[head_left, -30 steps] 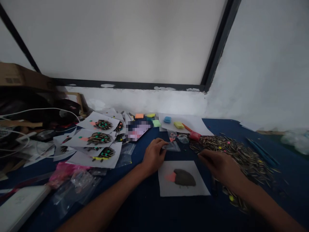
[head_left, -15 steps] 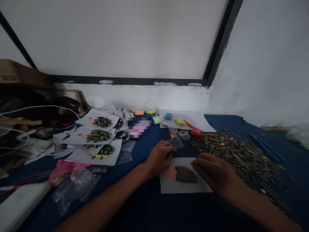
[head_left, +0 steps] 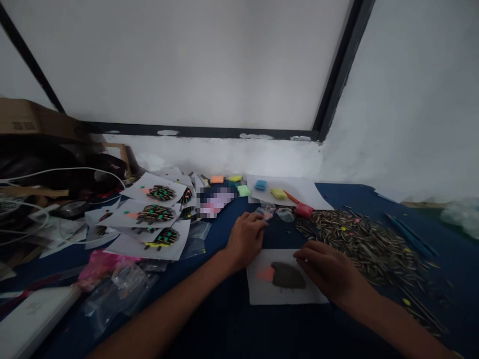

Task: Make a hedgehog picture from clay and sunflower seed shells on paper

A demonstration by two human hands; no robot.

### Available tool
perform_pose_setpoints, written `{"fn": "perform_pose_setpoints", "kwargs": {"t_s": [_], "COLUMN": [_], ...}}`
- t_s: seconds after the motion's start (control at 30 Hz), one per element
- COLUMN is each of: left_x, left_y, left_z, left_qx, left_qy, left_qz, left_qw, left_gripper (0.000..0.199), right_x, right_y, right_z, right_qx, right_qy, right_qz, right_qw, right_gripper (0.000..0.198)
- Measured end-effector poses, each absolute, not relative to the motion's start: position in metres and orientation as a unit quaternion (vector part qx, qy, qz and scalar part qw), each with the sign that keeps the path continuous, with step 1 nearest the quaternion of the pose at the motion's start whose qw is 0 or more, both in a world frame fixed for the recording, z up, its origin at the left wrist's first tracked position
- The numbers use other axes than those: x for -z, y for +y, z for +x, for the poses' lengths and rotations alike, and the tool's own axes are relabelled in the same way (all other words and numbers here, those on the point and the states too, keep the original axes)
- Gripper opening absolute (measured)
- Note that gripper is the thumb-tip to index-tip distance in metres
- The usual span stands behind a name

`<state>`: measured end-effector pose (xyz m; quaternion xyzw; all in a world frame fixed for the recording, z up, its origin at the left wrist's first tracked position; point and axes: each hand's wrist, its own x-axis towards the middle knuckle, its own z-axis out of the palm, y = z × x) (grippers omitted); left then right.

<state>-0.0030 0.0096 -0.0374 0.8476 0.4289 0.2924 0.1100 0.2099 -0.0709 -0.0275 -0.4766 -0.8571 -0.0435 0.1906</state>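
Observation:
A sheet of white paper point(head_left: 262, 295) lies in front of me, bearing a dark grey clay patch point(head_left: 288, 275) with a pink pointed piece point(head_left: 265, 273) at its left. My left hand point(head_left: 246, 240) is by the sheet's upper left edge, fingers loosely bent and apart, close to a small clear plastic bag point(head_left: 266, 211). Above the sheet's right side, my right hand point(head_left: 327, 268) has thumb and fingertips pinched together; whatever they hold is too small to make out. Right of that hand spreads a heap of striped sunflower seeds point(head_left: 366, 244).
Finished-looking seed-covered pictures point(head_left: 155, 213) are stacked at the left, beyond plastic wrappers point(head_left: 119, 289) and a white box point(head_left: 35, 319). Clay blocks, including a blue one point(head_left: 261, 185) and a yellow one point(head_left: 278, 193), lie at the back. Blue tweezers-like tool point(head_left: 409, 234) rests at the right.
The view has tipped slightly, so the scene sits a little lower. My left hand's fingers have stretched slightly forward; my right hand stays pinched over the sheet.

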Motion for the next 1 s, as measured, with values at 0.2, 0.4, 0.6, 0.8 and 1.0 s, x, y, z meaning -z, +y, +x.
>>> {"fn": "perform_pose_setpoints", "kwargs": {"t_s": [0.2, 0.4, 0.6, 0.8, 1.0], "left_x": [0.024, 0.026, 0.03, 0.03, 0.029], "left_y": [0.028, 0.034, 0.041, 0.049, 0.048], "left_z": [0.007, 0.015, 0.039, 0.037, 0.023], "left_qx": [-0.146, -0.209, -0.146, -0.317, -0.455], "left_qy": [0.435, 0.413, 0.326, 0.332, 0.394], "left_qz": [0.887, 0.886, 0.934, 0.879, 0.718], "left_qw": [0.05, -0.013, 0.003, 0.132, 0.35], "left_gripper": [0.026, 0.026, 0.024, 0.024, 0.008], "right_x": [0.021, 0.021, 0.024, 0.017, 0.017], "right_y": [-0.071, -0.071, -0.071, -0.073, -0.073], "right_z": [0.21, 0.215, 0.216, 0.215, 0.216], "right_qx": [0.062, 0.068, 0.072, 0.035, 0.028], "right_qy": [-0.857, -0.858, -0.855, -0.847, -0.848], "right_qz": [-0.47, -0.475, -0.479, -0.492, -0.493], "right_qw": [0.203, 0.184, 0.187, 0.198, 0.193], "right_gripper": [0.026, 0.028, 0.027, 0.025, 0.026]}}
